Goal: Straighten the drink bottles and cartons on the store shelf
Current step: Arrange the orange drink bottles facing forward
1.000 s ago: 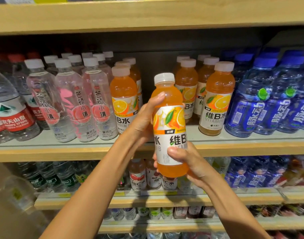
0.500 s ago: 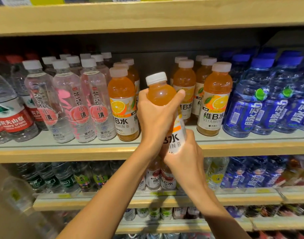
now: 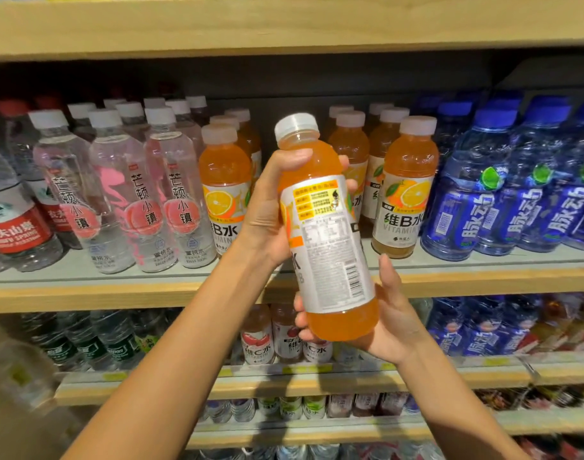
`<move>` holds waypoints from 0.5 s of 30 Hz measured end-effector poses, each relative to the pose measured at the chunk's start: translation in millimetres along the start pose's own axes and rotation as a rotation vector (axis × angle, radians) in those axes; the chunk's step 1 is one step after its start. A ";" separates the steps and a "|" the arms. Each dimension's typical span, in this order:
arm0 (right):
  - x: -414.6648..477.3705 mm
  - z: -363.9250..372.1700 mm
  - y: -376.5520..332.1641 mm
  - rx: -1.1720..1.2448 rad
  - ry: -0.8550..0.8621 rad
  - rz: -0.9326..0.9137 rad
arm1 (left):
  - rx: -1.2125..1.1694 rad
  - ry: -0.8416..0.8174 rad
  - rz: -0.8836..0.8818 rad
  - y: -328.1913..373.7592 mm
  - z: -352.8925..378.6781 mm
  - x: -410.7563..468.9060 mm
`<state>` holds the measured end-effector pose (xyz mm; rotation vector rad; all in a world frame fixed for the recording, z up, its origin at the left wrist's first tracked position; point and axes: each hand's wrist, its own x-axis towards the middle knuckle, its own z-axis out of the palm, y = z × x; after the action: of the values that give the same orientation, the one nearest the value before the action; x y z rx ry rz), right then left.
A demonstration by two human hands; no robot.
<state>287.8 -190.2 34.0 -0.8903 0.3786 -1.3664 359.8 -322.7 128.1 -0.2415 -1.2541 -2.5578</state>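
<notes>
An orange vitamin drink bottle (image 3: pixel 330 234) with a white cap is held in front of the middle shelf (image 3: pixel 118 293), tilted slightly, its back label with small print and a barcode facing me. My left hand (image 3: pixel 267 207) wraps the bottle's upper part below the neck. My right hand (image 3: pixel 390 320) cups its base from below and the right. Behind it, a gap in the row of matching orange bottles (image 3: pixel 406 190) shows between the left orange bottle (image 3: pixel 224 194) and the right ones.
Clear peach-water bottles (image 3: pixel 171 200) and red-label water bottles (image 3: pixel 15 227) stand to the left. Blue sports-drink bottles (image 3: pixel 502 194) crowd the right. A wooden shelf board (image 3: pixel 284 24) runs overhead. Lower shelves (image 3: pixel 284 373) hold more small bottles.
The bottle has been turned in my hands, so its back label faces me instead of the front. My right hand has shifted down under the base; the left hand has regripped near the shoulder.
</notes>
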 end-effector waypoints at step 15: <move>10.4 17.0 3.2 -0.553 0.558 -0.245 | 0.600 0.262 0.112 -4.6 -16.8 0.2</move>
<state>304.1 -194.7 45.0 -1.0097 1.1476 -1.7721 357.7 -333.4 114.5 0.1426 -1.7551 -1.9277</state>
